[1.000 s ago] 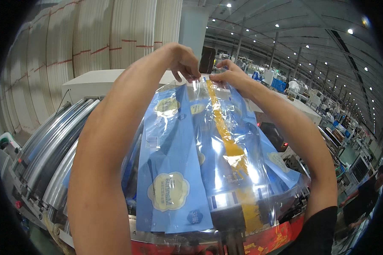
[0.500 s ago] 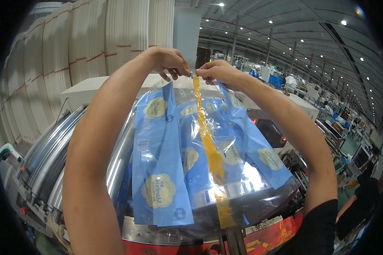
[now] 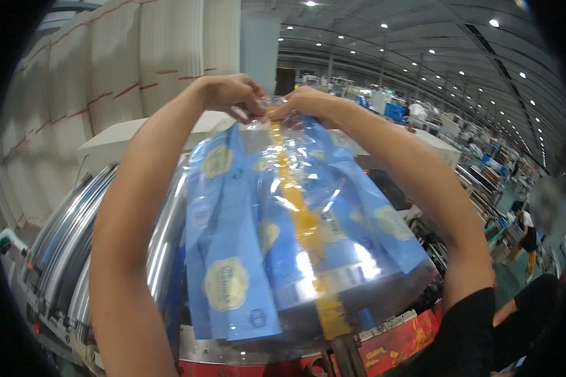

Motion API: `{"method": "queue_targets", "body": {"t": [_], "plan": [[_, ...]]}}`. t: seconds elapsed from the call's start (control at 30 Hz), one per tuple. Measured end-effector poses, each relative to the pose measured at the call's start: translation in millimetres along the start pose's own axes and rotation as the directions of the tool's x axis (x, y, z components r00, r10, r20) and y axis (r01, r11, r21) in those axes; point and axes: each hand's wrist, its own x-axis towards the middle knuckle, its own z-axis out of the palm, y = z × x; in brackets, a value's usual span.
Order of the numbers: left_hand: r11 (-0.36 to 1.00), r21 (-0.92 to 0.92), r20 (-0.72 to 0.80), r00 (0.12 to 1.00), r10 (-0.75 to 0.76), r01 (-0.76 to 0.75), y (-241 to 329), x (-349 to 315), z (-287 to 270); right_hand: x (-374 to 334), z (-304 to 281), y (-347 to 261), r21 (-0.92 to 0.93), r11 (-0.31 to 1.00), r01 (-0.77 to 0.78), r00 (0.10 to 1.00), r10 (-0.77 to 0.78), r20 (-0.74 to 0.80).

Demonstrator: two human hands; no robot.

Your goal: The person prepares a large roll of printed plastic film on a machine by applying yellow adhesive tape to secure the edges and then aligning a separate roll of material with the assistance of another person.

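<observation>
My left hand (image 3: 234,98) and my right hand (image 3: 306,105) meet at the upper middle, fingers pinched on the gathered top edge of a plastic film sheet (image 3: 233,245). The film hangs between my arms, clear in places and light blue at both sides, with cream cloud-shaped labels seen in mirror image. A worn yellow strip (image 3: 306,226) runs down its middle; whether it lies on the film or behind it, I cannot tell. More blue printed film (image 3: 333,251) shows through the clear part. My fingertips are partly hidden by each other and the film.
Shiny metal rollers (image 3: 75,232) stand at the left. A red machine edge (image 3: 399,342) runs below the film. Tall stacks of white sheets (image 3: 116,63) rise behind. A person in dark clothes (image 3: 525,314) is at the lower right. Machines and blue bins (image 3: 395,112) fill the hall.
My hands have drawn closer together, bunching the film's top edge. In the picture, the hands and background have shifted a little left. The film is more creased near the top.
</observation>
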Motion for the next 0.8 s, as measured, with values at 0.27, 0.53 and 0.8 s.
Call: {"method": "queue_targets", "body": {"t": [0.27,0.53,0.8], "plan": [[0.986,0.164,0.06,0.998,-0.022,0.011,0,14,-12,22,3,13,-0.422,0.891,0.17,0.97,-0.226,-0.088],[0.997,-0.059,-0.064,0.997,0.044,-0.048,-22,33,0,7,-4,29,-0.32,0.946,0.05,0.99,-0.089,-0.109],[0.991,-0.112,-0.13,0.99,0.063,-0.077,-42,14,-11,19,20,23,-0.168,0.973,0.156,0.984,-0.168,-0.058]]}}
